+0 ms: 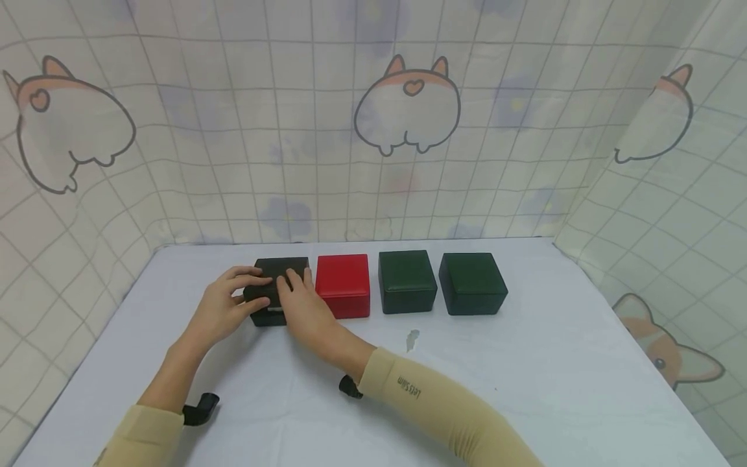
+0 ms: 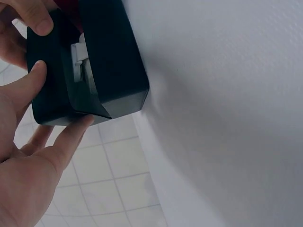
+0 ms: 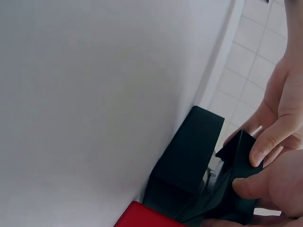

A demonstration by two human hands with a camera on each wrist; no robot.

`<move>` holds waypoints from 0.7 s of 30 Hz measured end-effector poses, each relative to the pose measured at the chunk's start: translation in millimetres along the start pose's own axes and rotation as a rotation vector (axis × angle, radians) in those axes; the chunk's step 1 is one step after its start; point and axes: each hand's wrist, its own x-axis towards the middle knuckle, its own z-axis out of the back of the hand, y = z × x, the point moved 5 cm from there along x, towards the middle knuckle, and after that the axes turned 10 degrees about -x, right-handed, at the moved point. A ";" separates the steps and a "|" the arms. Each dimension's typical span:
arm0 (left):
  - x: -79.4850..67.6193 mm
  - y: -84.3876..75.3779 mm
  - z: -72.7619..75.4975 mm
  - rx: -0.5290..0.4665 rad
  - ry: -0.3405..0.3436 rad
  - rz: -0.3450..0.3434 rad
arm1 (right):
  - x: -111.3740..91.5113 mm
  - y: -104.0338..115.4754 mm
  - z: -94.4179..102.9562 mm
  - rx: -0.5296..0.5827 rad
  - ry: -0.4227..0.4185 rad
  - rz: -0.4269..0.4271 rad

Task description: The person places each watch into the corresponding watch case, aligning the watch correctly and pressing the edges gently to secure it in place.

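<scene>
At the left end of a row, a dark hinged box (image 1: 282,264) sits on the white table with its lid part-way up. My left hand (image 1: 224,305) holds the lid (image 2: 53,90) at its left side, thumb on the front edge and fingers spread over the top and side. From the right, my right hand (image 1: 305,314) grips the same lid, its thumb on the front. Through the gap between lid and lower part (image 3: 187,151), a small whitish and metallic piece (image 2: 78,59) shows inside. The rest of the interior is hidden.
Right beside the dark box stands a closed red box (image 1: 342,285). Two closed dark green boxes, one nearer (image 1: 407,281) and one farther right (image 1: 473,283), continue the row. A small grey patch (image 1: 412,339) marks the cloth. Patterned curtain (image 1: 292,130) surrounds the table.
</scene>
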 end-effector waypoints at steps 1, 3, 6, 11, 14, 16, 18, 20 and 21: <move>0.3 0.5 -0.5 0.001 0.003 0.008 | -0.4 0.1 -0.5 -0.002 -0.005 0.001; 0.5 0.5 -1.2 0.003 0.008 0.021 | -1.3 0.1 -1.4 0.000 -0.012 0.003; 0.2 0.1 -2.4 0.010 0.012 0.030 | -3.4 0.5 -2.4 0.003 -0.019 0.011; -1.1 -1.2 -4.1 0.016 0.010 0.032 | -5.2 0.9 -4.0 -0.013 -0.033 0.030; -1.2 -0.8 -4.9 0.007 0.010 0.036 | -5.0 0.2 -5.5 -0.021 -0.042 0.035; -1.3 0.7 -5.6 0.010 0.010 0.039 | -5.3 -0.2 -7.1 -0.019 -0.040 0.037; -1.5 1.9 -6.2 0.011 0.010 0.043 | -5.7 -0.2 -8.5 -0.026 -0.040 0.041; -1.7 2.8 -6.7 0.017 0.009 0.042 | -6.5 -0.2 -10.1 -0.030 -0.038 0.046; -1.7 2.9 -7.0 0.022 0.008 0.042 | -7.1 -0.1 -10.4 -0.030 -0.036 0.050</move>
